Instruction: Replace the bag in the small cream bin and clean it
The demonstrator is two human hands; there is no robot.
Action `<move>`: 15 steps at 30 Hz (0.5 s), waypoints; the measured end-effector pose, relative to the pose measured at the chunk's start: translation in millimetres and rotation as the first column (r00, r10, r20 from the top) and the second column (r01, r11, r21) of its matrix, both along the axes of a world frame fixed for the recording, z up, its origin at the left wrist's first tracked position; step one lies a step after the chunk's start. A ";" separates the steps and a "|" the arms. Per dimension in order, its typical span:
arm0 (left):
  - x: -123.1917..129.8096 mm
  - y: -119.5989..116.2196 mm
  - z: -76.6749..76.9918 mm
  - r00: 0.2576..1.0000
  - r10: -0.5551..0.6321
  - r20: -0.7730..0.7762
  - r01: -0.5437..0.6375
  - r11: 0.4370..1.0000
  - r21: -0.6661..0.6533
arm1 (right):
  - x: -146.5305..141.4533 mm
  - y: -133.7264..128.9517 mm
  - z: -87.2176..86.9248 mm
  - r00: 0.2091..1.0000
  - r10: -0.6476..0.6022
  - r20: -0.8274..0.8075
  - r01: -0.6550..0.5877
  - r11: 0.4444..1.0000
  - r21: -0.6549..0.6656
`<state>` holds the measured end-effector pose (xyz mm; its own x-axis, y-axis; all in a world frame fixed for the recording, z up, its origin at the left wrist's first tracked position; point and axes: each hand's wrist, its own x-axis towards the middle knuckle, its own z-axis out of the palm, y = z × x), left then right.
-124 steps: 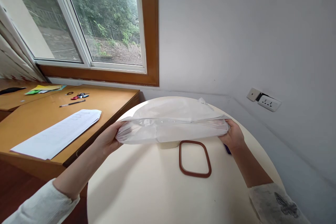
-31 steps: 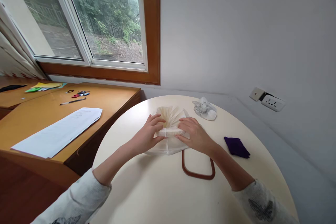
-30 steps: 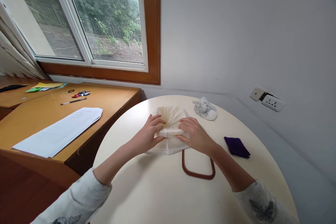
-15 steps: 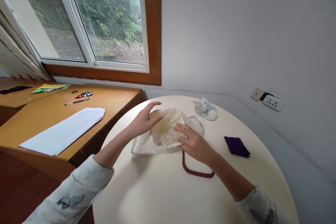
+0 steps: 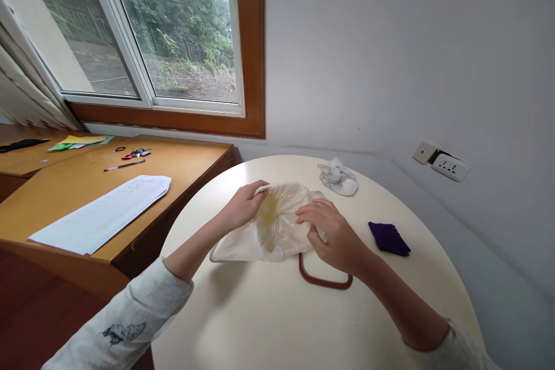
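Observation:
A translucent white plastic bag (image 5: 284, 225) lies on the round table, its gathered mouth opened toward me and yellowish inside. My left hand (image 5: 245, 205) is closed on the left side of the rim, thumb inside and fingers behind. On the other side, my right hand (image 5: 332, 234) hovers at the right part of the bag with curved fingers apart; I see nothing held in it. A brown rounded handle (image 5: 325, 283) sticks out below my right hand. What it joins to is hidden.
A crumpled clear plastic bag (image 5: 338, 176) lies at the back of the cream table (image 5: 269, 324). To the right is a folded dark purple cloth (image 5: 389, 238). Paper sheets (image 5: 104, 214), a pen (image 5: 124, 165) and keys (image 5: 136, 154) rest on the wooden desk at left.
My left hand has gone from spread at the bag's mouth to gripping its rim. The mouth is raised and tipped toward me. My right hand has come off the bag's right side slightly.

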<state>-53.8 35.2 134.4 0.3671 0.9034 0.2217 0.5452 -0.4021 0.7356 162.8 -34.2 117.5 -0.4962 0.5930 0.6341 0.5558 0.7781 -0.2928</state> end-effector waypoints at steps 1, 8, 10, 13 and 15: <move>1.5 -1.1 -0.3 1.000 0.010 -0.015 -0.009 1.000 0.009 | -4.7 1.1 2.6 0.999 0.012 -0.041 -0.011 1.000 0.017; 4.4 -4.5 -1.0 0.997 0.031 -0.073 -0.029 0.999 0.020 | -42.9 18.3 8.8 0.922 -0.026 0.387 0.119 0.968 -0.221; 2.6 -4.0 -1.4 0.996 0.039 -0.079 -0.037 0.999 0.023 | -46.7 23.0 8.5 0.855 0.005 0.519 0.191 0.926 -0.325; 0.2 -4.2 -2.1 0.995 0.044 -0.091 -0.044 0.999 0.001 | -47.6 29.2 7.3 0.735 0.171 0.657 0.236 0.843 -0.484; 0.0 -5.5 -2.1 0.993 0.043 -0.108 -0.045 0.999 -0.010 | -47.8 32.2 6.9 0.667 0.263 0.697 0.278 0.780 -0.561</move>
